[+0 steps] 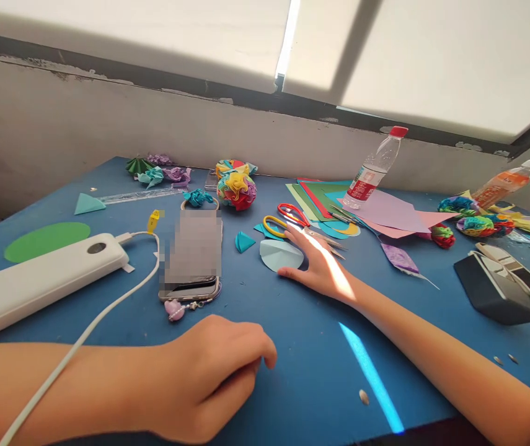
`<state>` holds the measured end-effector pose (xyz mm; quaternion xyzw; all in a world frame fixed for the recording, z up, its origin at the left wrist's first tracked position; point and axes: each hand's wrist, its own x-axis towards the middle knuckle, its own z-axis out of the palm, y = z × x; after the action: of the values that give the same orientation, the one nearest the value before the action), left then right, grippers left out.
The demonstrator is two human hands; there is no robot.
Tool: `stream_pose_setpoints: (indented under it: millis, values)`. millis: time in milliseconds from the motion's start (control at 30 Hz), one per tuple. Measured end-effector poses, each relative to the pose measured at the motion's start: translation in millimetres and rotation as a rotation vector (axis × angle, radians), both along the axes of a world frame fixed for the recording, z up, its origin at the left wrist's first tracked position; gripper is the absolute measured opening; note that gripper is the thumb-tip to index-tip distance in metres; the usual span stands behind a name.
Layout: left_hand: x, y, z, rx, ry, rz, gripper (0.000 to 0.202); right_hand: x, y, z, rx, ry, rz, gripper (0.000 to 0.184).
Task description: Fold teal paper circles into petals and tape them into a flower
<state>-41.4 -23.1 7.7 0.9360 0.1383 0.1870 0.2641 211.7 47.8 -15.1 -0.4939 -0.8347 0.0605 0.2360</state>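
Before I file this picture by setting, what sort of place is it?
Probably a craft table: the blue tabletop holds scissors by the right hand, coloured sheets and ruffled multicoloured balls. Whether it's a home, classroom or workshop, I can't tell.

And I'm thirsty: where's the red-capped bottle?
In the head view, the red-capped bottle stands right of centre, beside lilac paper, beyond the right hand.
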Motion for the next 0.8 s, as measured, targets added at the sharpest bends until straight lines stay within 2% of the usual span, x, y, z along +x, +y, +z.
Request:
stream_pose_setpoints:
  millis: [200,300,367,467,533,600,633,700,800]
  values:
    - [2,-3,6.0,0.07,0.042,-0.001,0.028,-2,0,-3.1,-0.014,0.065,-0.06,0.075]
    - [2,-4,6.8,0.101,0.043,-0.01,0.03,-5,0,-9.0,0.018,0.145,-0.115,0.064]
    - [2,-5,6.7,0.106,0.035,-0.028,0.03,-6,1,-9.5,0.122,0.177,-0.136,0.045]
    - [1,-4,5.5,0.099,0.037,-0.043,0.027,7,6,-0.3,0.395,0.153,-0.137,0.014]
    - [0,-2,3.0,0.103,0.042,-0.064,0.025,31,15,10.0,0.51,0.104,-0.185,0.016]
    - [-1,0,-0.6,0.122,0.038,-0.099,0.023,62,26,18.3,0.633,-0.176,-0.261,0.021]
    - [-1,1,-2.2,0.135,0.032,-0.11,0.023,78,31,20.3,0.629,-0.314,-0.283,0.024]
    - [-2,2,-3.9,0.154,0.019,-0.128,0.022,105,40,19.8,0.517,-0.512,-0.243,0.029]
    - [-2,1,-0.5,0.164,0.025,-0.125,0.019,118,46,13.1,0.278,-0.649,-0.194,0.032]
